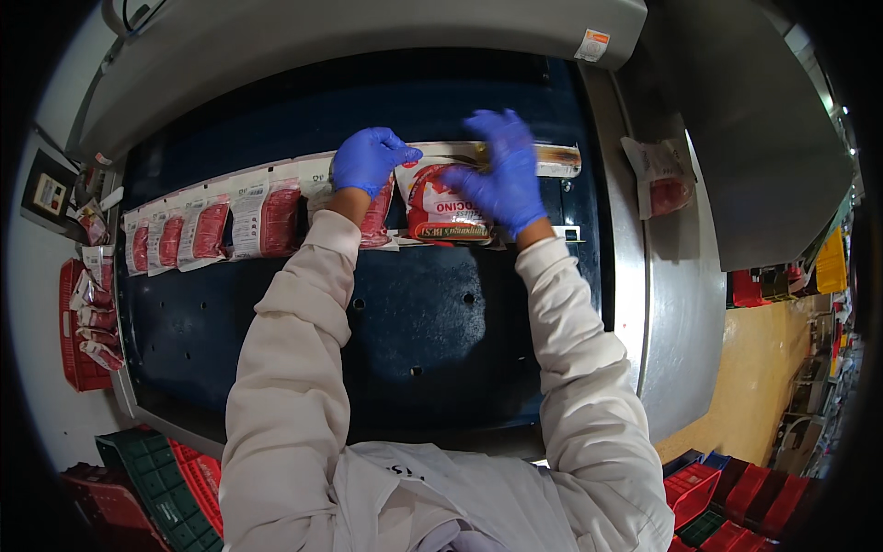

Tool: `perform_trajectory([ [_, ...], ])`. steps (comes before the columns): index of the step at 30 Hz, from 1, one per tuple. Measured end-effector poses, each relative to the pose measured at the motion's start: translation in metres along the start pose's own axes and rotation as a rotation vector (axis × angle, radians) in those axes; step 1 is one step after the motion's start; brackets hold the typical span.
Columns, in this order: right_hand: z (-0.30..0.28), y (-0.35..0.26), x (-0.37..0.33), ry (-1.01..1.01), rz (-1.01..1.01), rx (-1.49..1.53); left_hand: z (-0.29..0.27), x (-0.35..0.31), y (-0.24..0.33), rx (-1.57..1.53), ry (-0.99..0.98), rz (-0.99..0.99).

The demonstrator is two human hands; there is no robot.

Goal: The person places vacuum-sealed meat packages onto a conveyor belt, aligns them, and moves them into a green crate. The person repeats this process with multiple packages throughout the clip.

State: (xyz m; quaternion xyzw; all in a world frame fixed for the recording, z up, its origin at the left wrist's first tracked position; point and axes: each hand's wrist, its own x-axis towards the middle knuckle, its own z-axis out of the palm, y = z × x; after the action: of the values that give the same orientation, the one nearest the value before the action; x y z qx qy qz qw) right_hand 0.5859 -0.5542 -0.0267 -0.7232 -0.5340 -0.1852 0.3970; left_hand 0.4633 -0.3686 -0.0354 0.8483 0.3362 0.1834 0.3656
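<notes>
A red and white printed pouch of meat (pixel 441 204) lies on the dark blue bed (pixel 414 322), at the right end of a row. My left hand (pixel 366 164), in a blue glove, pinches the pouch's upper left edge between thumb and fingers. Over its right side is my right hand (pixel 508 175), also gloved, with fingers apart and thumb above the printed front. Whether that thumb touches the film cannot be made out. Several similar pouches, such as this one (pixel 267 219), lie leftward with their upper edges along a metal bar (pixel 557 158). My left wrist partly covers one pouch.
A raised grey metal lid (pixel 368 28) spans the far side. On the steel ledge (pixel 630 267) at right lies another meat pouch (pixel 664 179). A red crate (pixel 81 340) at left holds several packs. Green crates (pixel 161 488) and red crates (pixel 768 497) stand near the lower corners.
</notes>
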Motion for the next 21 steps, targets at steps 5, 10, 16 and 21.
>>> perform_trajectory([
  [5,0.021,-0.003,-0.033,-0.397,0.097,-0.132,0.002,0.0,0.006,-0.048,-0.023,0.01],
  [10,-0.019,-0.001,-0.03,-0.261,0.19,-0.053,0.029,0.032,0.009,0.337,-0.137,0.392],
  [16,-0.008,0.003,-0.021,-0.24,0.379,0.356,0.029,0.111,-0.134,0.005,-0.077,0.32],
  [21,-0.163,0.045,-0.083,1.069,0.388,-0.473,0.016,0.103,-0.133,-0.232,-0.096,0.164],
])
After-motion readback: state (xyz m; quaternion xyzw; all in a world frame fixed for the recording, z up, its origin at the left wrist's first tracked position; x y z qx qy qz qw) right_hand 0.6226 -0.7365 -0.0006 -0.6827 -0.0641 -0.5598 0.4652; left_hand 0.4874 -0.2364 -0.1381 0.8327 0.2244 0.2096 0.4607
